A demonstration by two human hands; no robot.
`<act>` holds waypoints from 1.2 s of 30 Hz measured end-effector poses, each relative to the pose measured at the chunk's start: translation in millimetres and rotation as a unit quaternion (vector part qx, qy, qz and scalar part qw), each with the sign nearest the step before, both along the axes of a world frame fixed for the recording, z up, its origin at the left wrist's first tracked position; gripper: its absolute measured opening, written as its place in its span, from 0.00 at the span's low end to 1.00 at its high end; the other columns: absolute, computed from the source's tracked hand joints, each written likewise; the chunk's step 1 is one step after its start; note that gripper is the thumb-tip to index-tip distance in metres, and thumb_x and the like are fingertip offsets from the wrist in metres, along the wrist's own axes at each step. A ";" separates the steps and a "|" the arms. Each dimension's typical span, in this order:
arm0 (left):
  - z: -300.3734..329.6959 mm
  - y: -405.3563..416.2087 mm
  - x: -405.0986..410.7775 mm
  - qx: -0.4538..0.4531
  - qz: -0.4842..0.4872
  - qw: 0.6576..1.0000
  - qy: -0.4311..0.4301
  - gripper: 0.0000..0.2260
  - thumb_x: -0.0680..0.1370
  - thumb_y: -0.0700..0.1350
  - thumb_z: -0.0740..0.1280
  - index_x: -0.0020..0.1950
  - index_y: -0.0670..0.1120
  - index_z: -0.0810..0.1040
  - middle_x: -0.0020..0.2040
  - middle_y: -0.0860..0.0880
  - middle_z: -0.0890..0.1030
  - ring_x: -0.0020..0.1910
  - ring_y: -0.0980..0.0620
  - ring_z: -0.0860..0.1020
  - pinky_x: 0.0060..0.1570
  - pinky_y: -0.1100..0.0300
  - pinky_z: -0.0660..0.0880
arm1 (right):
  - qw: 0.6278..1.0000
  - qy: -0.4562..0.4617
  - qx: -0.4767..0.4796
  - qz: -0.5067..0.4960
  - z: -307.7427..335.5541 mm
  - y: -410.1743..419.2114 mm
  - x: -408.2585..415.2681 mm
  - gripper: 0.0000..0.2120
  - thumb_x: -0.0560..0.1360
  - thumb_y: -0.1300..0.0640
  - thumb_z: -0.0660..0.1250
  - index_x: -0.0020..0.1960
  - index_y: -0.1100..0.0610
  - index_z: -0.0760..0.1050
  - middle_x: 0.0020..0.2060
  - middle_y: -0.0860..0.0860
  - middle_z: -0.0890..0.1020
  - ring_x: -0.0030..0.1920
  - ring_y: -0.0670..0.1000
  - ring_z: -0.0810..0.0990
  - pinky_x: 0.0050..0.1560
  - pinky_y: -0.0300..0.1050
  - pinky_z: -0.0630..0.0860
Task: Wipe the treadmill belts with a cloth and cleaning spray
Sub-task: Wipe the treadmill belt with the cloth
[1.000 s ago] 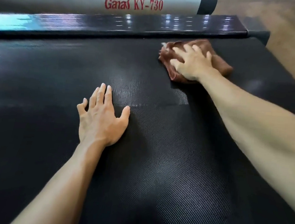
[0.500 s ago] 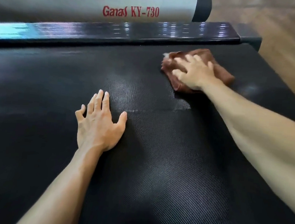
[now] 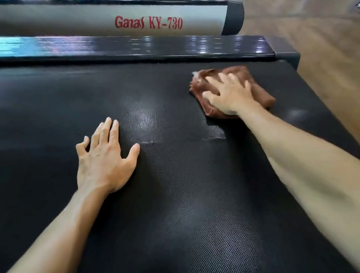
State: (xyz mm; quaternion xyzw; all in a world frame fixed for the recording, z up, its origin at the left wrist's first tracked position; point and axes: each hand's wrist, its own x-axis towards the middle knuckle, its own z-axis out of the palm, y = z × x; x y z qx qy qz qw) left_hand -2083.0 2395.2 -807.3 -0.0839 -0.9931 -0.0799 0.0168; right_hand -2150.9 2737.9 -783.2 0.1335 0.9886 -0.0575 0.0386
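Observation:
The black textured treadmill belt fills most of the view, with a damp shiny streak near its middle. A folded brown cloth lies on the belt at the far right. My right hand presses flat on the cloth with fingers spread, blurred by motion. My left hand rests flat on the belt at the left, fingers straight, holding nothing. No spray bottle is in view.
A glossy dark side rail runs along the belt's far edge, ending in a grey end cap. Beyond it is a silver frame cover with red "KY-730" lettering. Wooden floor lies to the right.
My right hand and the cloth have slid a little nearer along the belt. The camera has tilted so the rail sits lower in view. My left hand stays flat in place.

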 end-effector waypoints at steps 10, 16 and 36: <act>12.9 42.5 2.4 0.075 -0.007 0.997 -0.022 0.36 0.80 0.61 0.60 0.83 0.45 0.57 0.84 0.50 0.51 0.82 0.54 0.46 0.80 0.49 0.42 | 0.989 -0.007 -0.011 -0.146 -1.3 61.1 91.1 0.34 0.78 0.26 0.49 0.82 0.35 0.52 0.84 0.48 0.49 0.84 0.54 0.44 0.79 0.69 0.42; 18.3 131.1 6.2 0.107 -0.098 0.989 -0.029 0.33 0.81 0.62 0.59 0.83 0.50 0.57 0.84 0.52 0.51 0.82 0.56 0.45 0.80 0.49 0.41 | 1.000 -0.004 -0.002 0.003 3.5 51.9 25.5 0.32 0.80 0.30 0.52 0.82 0.38 0.54 0.84 0.47 0.52 0.84 0.54 0.47 0.79 0.69 0.43; -0.9 143.2 6.7 0.016 -0.098 0.995 0.003 0.34 0.81 0.66 0.50 0.84 0.53 0.51 0.84 0.55 0.47 0.82 0.57 0.44 0.79 0.48 0.45 | 0.997 0.010 -0.019 0.077 0.8 64.2 77.4 0.32 0.80 0.29 0.53 0.82 0.36 0.56 0.84 0.44 0.53 0.83 0.50 0.48 0.80 0.66 0.44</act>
